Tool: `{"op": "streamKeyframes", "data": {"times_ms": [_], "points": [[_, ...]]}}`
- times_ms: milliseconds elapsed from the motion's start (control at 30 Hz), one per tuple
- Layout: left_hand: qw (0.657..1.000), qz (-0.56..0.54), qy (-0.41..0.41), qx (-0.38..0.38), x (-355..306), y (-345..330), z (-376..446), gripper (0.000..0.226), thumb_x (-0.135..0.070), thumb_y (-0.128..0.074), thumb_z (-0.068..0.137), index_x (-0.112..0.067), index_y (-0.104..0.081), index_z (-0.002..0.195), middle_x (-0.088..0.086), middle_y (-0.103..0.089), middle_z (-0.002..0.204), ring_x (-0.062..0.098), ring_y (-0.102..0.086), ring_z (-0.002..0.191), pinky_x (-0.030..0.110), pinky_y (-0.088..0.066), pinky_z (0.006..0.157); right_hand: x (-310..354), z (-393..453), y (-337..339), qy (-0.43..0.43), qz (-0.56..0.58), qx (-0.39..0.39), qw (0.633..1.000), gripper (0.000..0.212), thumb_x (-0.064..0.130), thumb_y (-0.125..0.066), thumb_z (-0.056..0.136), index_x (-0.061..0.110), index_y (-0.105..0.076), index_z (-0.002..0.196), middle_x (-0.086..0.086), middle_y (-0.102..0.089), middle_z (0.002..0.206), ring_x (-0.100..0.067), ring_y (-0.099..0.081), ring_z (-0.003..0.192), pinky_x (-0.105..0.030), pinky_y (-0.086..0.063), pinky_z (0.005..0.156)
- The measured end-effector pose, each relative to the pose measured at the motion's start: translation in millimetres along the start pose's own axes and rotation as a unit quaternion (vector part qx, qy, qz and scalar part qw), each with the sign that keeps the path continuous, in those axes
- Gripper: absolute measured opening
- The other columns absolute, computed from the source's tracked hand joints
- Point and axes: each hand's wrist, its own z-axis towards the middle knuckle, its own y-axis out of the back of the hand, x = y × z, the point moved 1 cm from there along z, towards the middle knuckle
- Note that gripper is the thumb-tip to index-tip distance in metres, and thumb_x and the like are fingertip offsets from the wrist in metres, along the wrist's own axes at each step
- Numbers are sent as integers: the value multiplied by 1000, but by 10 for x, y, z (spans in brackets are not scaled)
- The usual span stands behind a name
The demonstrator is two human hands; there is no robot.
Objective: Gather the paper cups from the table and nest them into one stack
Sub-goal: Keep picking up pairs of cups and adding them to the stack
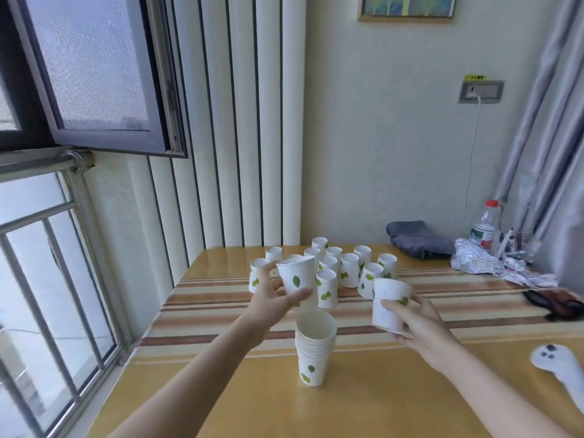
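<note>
Nested stack (314, 349) stood near table's (379, 406) front edge; one cup (297, 278) gripped by left hand (275, 300), another cup (390, 306) clasped by right hand (417, 324), both raised beyond it.

A stack of nested cups (314, 349) stands on the counter (395, 390) at lower centre, with a cluster of upturned cups (344, 267) behind it toward mid-frame. The left hand (271, 300) holds a cup (297, 278) above and left of the stack; the right hand (417, 324) holds another cup (390, 305) to its right. At the counter's far right lie a folded cloth (417, 238), crumpled foil (493, 263) and a bottle (485, 226).
</note>
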Motion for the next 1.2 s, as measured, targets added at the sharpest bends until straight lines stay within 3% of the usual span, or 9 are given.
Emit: {"op": "streamKeyframes", "data": {"times_ms": [200, 333, 433, 667, 767, 867, 1000, 1100, 1200], "points": [[992, 88, -32, 85, 186, -133, -123, 81, -19, -82, 74, -44, -36, 136, -5, -60, 130, 9, -59, 118, 23, -54, 89, 223, -338, -182, 115, -54, 27, 992, 65, 6, -82, 71, 26, -51, 124, 1, -64, 112, -17, -65, 100, -50, -57, 87], [989, 104, -14, 100, 280, -101, -215, 92, -17, -86, 70, -41, -31, 140, -19, -55, 129, -8, -51, 119, 11, -46, 87, 396, -440, -434, 193, -76, 70, 976, 69, 10, -85, 69, 29, -49, 126, 4, -64, 114, -10, -64, 98, -33, -54, 85], [991, 113, 3, 78, 331, 63, -241, 100, -29, -91, 62, -37, -31, 141, -13, -52, 134, 4, -46, 129, 26, -36, 106, 447, -489, -657, 234, -103, 110, 961, 69, 7, -84, 69, 27, -49, 124, 8, -64, 113, 2, -65, 95, -26, -55, 84], [986, 156, 8, -61, 285, 534, -67, 51, -42, -63, 89, -22, -49, 134, -5, -57, 135, 9, -54, 120, 23, -45, 90, 91, -353, -876, 207, -183, 202, 940, 92, 9, -90, 60, 27, -39, 135, 6, -55, 129, 6, -61, 102, -10, -49, 76], [916, 386, -8, -107, 341, 711, 279, 54, -23, -65, 88, -22, -42, 137, 5, -46, 140, 22, -50, 121, 30, -45, 95, 55, -213, -788, 176, -222, 237, 929, 122, 46, -93, 45, 39, -24, 144, 13, -44, 136, 3, -46, 126, -16, -49, 80], [836, 542, -17, -85, 306, 749, 701, 71, -7, -65, 82, -26, -32, 143, 8, -36, 143, 28, -44, 122, 35, -51, 93, 155, 45, -716, 148, -182, 217, 947, 106, 80, -69, 52, 39, -32, 143, 15, -48, 137, 3, -45, 127, -22, -46, 89], [745, 664, -28, -50, 323, 718, 1321, 83, -3, -68, 79, -28, -27, 146, 6, -25, 152, 30, -36, 131, 35, -51, 95, 166, 676, -708, 179, -297, 125, 929, 44, 44, -63, 87, 37, -48, 128, 8, -46, 137, -5, -46, 121, -25, -36, 98], [653, 757, -30, -6, 389, 686, 1713, 89, -7, -70, 79, -30, -21, 149, 8, -17, 156, 31, -24, 140, 38, -41, 107, 143, 1124, -798, 231, -481, 125, 836, 61, 19, -66, 82, 42, -44, 133, 9, -36, 133, -8, -42, 122, -19, -35, 92], [587, 808, -2, 48, 506, 673, 1953, 85, -12, -70, 81, -28, -22, 149, 10, -17, 155, 32, -25, 140, 41, -38, 109, 104, 1416, -996, 231, -595, 147, 756, 76, 17, -67, 72, 47, -38, 136, 7, -30, 132, -18, -42, 121, -30, -48, 89]]}}
